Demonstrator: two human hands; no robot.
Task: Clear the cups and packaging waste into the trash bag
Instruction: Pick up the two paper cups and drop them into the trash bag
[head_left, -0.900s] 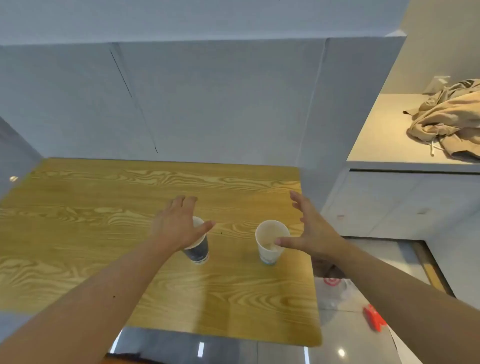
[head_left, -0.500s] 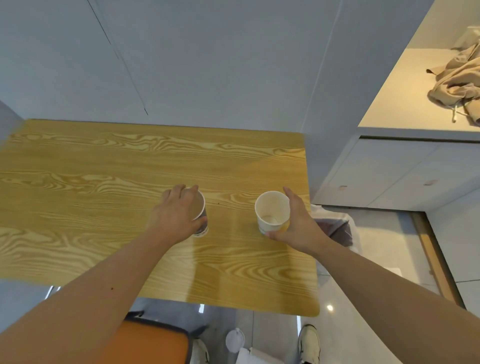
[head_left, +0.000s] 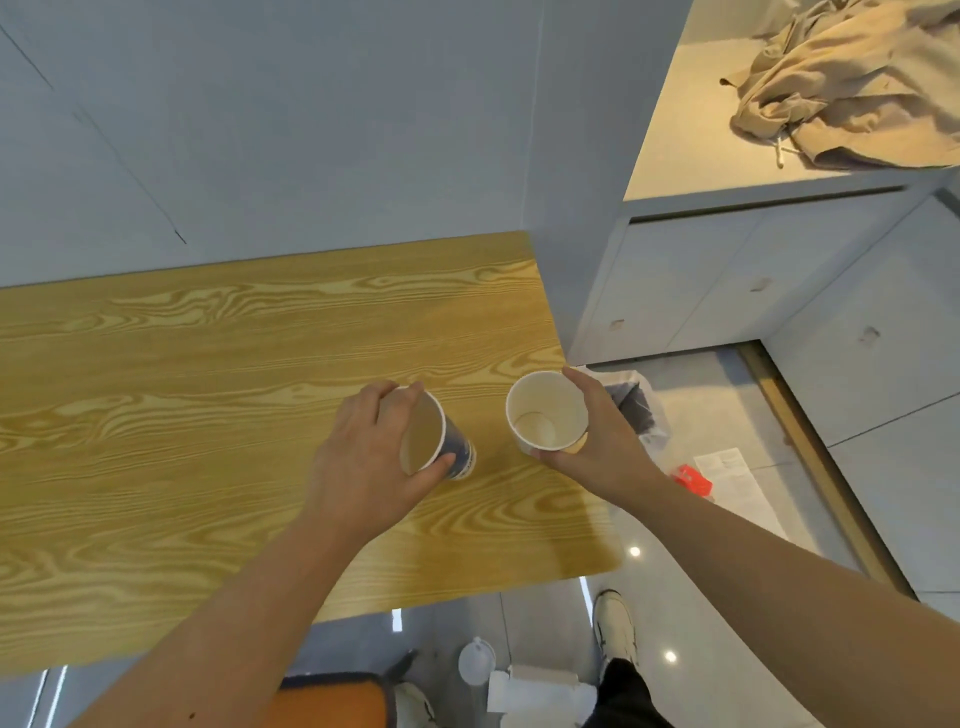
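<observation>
My left hand (head_left: 366, 457) is wrapped around a dark blue paper cup (head_left: 460, 454), which leans to the right over the wooden table (head_left: 182, 415). A white paper cup (head_left: 545, 415) with an empty inside sits upright in my right hand (head_left: 605, 441), near the table's right edge. On the floor just past that edge stands the trash bag (head_left: 644, 410), a clear liner over a dark bin, partly hidden behind my right hand.
A red package (head_left: 693, 479) and a white paper sheet (head_left: 732, 475) lie on the floor by the bin. White items (head_left: 519, 686) and a cup lid (head_left: 475, 662) lie on the floor below the table. My shoe (head_left: 615, 629) is on the floor. Beige cloth (head_left: 852, 88) is heaped on the counter.
Both hands have closed around their cups; the dark blue cup now tips to the right. The view has swung downward and rightward, bringing the bin and floor litter into sight.
</observation>
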